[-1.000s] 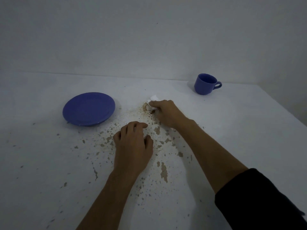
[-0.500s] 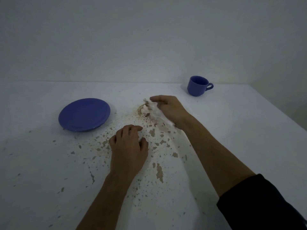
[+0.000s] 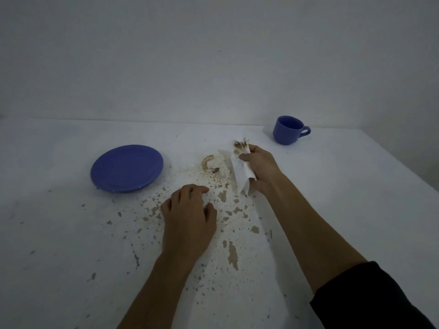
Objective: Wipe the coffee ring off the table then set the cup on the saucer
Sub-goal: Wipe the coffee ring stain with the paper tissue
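Blue: one cup [image 3: 288, 129], one saucer [image 3: 126, 167]; right hand [image 3: 261, 170] clamps one tissue [image 3: 241, 172], left hand [image 3: 188, 220] empty.

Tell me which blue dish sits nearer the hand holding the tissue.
The cup, just beyond the right hand and its stained tissue. The saucer lies farther off, across the coffee ring.

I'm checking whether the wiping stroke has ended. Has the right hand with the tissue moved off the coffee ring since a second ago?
Yes. The right hand has lifted the tissue to the right of the coffee ring, toward the cup; part of the ring remains.
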A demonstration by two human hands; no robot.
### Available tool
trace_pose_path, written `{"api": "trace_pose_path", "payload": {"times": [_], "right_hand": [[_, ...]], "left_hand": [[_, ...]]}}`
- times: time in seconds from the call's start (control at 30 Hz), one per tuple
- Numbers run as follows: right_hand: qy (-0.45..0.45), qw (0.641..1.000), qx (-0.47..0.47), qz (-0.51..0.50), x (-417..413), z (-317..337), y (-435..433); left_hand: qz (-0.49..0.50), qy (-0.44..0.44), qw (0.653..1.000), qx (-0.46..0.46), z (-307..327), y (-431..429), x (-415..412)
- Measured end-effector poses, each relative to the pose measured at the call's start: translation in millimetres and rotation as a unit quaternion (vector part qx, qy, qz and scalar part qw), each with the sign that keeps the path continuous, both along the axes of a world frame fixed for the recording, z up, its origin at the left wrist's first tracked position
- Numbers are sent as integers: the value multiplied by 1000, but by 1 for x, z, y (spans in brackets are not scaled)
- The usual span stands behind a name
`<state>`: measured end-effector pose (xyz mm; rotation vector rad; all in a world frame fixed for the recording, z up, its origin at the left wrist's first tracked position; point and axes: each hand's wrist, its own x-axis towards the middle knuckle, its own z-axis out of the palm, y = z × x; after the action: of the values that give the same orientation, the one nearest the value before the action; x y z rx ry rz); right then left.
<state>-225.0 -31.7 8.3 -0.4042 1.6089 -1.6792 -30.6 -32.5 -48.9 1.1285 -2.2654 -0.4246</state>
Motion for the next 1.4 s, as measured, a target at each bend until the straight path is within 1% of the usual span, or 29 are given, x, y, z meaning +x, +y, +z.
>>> {"api": "trace_pose_path", "payload": {"times": [0.03,0.1,0.2,0.27,0.3,0.37,0.43,0.5,0.53,0.57,0.7,0.77,0.83,0.87,0.9,0.97,1.0,1.1,1.17,1.27,1.3,1.33,1.37,1.4], "right_hand": [[40,999,12,-6,1,-3,-1],[173,983,46,-27,-2,-13,-3],[372,923,85,-49,-10,-23,-3],[475,873,105,-44,-15,-26,1],[513,848,128,-24,-17,-28,4],[561,807,180,45,-19,-30,12],[582,776,213,116,-18,-28,22],[616,729,238,183,-14,-23,29],[634,703,247,205,-12,-22,31],[642,692,253,211,-11,-22,33],[632,699,266,201,-12,-26,29],[660,679,267,182,-13,-27,22],[695,646,272,162,-10,-26,11],[704,639,270,153,-8,-25,5],[694,656,262,142,-7,-25,-3],[661,702,236,121,-4,-24,-19],[654,713,222,116,-3,-24,-28],[650,724,181,142,1,-26,-49],[654,713,175,182,3,-29,-55],[682,668,149,256,0,-33,-46],[687,660,137,272,-3,-31,-41],[690,656,128,277,-7,-28,-37],[692,660,122,265,-12,-24,-35],[690,673,127,233,-15,-21,-36]], "left_hand": [[-2,-1,1000,3,0,0,0],[-2,-2,1000,9,1,0,0],[-1,-4,1000,10,1,0,0],[-2,3,1000,6,0,0,0],[-2,5,1000,2,-1,-1,0],[-1,4,1000,-5,-2,-1,1],[-1,0,1000,-4,-3,-2,1],[-2,-2,1000,-4,-4,-2,0],[-2,-2,1000,-4,-3,-2,0],[-3,-4,1000,-4,-4,-2,0],[-4,1,1000,-4,-4,-2,0],[-5,-1,1000,-6,-4,-2,1],[-3,-4,1000,-8,-4,-2,0],[-2,-4,1000,-8,-4,-2,0],[-1,-3,1000,-9,-5,-2,0],[1,-2,1000,-11,-5,-2,0],[3,-3,1000,-10,-6,-2,-1],[6,-5,1000,-10,-7,-3,-2],[8,-5,1000,-10,-7,-3,-2],[9,-6,1000,-11,-7,-3,-2],[8,-7,1000,-11,-7,-3,-2],[9,-8,1000,-11,-7,-3,-2],[11,-10,1000,-11,-7,-3,-3],[13,-12,1000,-11,-7,-4,-3]]}}
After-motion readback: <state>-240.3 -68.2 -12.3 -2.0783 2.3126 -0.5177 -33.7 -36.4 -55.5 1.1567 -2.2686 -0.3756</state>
